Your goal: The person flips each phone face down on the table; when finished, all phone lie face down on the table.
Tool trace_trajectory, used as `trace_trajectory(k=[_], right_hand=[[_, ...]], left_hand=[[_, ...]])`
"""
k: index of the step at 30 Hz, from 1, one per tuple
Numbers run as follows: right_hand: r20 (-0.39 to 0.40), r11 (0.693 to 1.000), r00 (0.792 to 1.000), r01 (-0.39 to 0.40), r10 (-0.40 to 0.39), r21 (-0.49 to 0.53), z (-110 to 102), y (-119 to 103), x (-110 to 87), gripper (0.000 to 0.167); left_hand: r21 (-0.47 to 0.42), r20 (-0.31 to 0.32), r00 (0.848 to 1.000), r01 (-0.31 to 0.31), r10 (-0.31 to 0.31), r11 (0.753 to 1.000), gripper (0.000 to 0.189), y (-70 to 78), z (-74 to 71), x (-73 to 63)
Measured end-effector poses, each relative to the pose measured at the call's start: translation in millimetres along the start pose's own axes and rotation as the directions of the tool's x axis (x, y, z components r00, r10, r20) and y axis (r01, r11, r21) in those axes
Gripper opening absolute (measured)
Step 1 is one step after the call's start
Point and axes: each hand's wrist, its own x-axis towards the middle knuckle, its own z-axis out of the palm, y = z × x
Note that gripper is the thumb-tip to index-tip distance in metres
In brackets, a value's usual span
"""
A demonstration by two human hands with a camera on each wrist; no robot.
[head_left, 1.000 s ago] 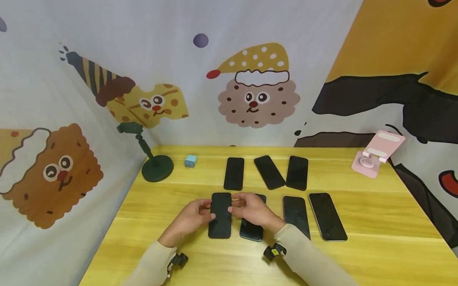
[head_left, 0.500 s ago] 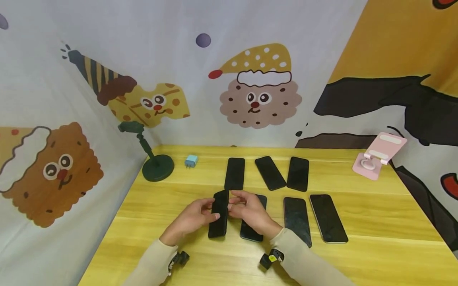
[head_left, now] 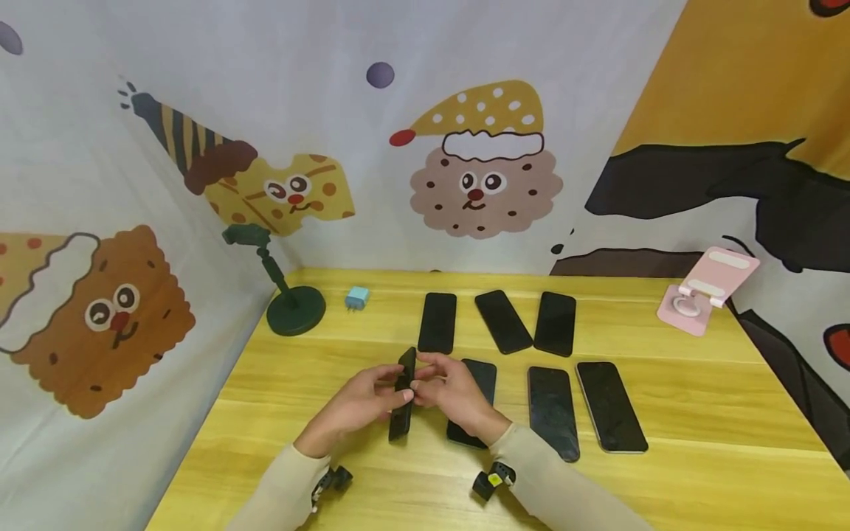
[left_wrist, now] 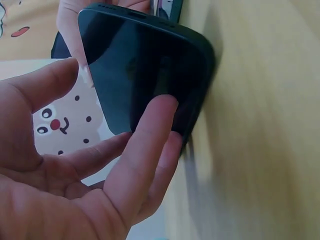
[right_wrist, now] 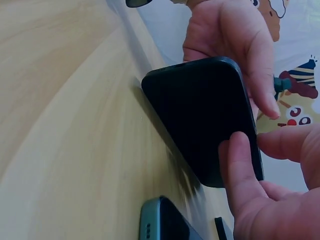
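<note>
A black smartphone (head_left: 402, 405) stands tilted up on its long edge between both hands, close over the table. My left hand (head_left: 358, 402) is on its left side, fingertips touching the dark glossy face in the left wrist view, while the left thumb (left_wrist: 62, 75) stands just off the edge. From the other side my right hand (head_left: 454, 387) pinches the phone near its far end, thumb at the upper edge and fingers on its other face, as the right wrist view shows. Another phone (head_left: 479, 383) lies flat, partly under the right hand.
Three dark phones lie behind: one left (head_left: 437, 323), one slanted (head_left: 503, 321), one right (head_left: 555, 323). Two more, a dark phone (head_left: 554, 413) and a silver-edged phone (head_left: 611, 405), lie right. A green stand (head_left: 295, 310), blue charger plug (head_left: 357, 298) and pink phone stand (head_left: 697, 302) sit farther back.
The phone lay flat between the hands one second ago. Its right edge has risen and swung left, so it now stands nearly on edge. The right hand has moved slightly left.
</note>
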Motion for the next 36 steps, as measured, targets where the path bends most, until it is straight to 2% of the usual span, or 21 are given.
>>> trace_trajectory(k=[3, 11, 16, 24, 30, 36], right_hand=[[0.004, 1.0, 1.0, -0.001, 0.001, -0.006, 3, 0, 1.3, 0.058], [0.026, 0.999, 1.0, -0.01, 0.011, -0.034, 12, -1, 5.4, 0.056], [0.056, 0.998, 0.998, -0.004, 0.008, -0.055, 17, 1, 6.6, 0.057], [0.115, 0.996, 0.992, -0.033, 0.042, -0.085, 19, 6, 3.8, 0.052], [0.118, 0.994, 0.992, -0.038, 0.05, -0.099, 17, 7, 7.1, 0.048], [0.107, 0.997, 0.992, -0.058, 0.064, -0.06, 13, 5, 10.8, 0.055]], left_hand=[[-0.021, 0.016, 1.0, -0.005, 0.006, 1.0, 0.074, 2.3, -2.2, -2.0], [-0.069, -0.015, 1.0, -0.013, 0.012, 0.998, 0.075, 2.2, -5.5, -5.4], [-0.09, -0.036, 0.999, -0.027, 0.024, 0.996, 0.069, 1.7, -7.3, -9.0], [-0.075, -0.082, 0.996, -0.041, 0.035, 0.996, 0.059, 3.1, -11.0, -14.7], [-0.07, -0.119, 0.991, -0.071, 0.063, 0.995, 0.061, -0.2, -14.3, -17.4], [-0.1, -0.148, 0.987, -0.079, 0.063, 0.992, 0.063, -6.0, -16.6, -16.1]])
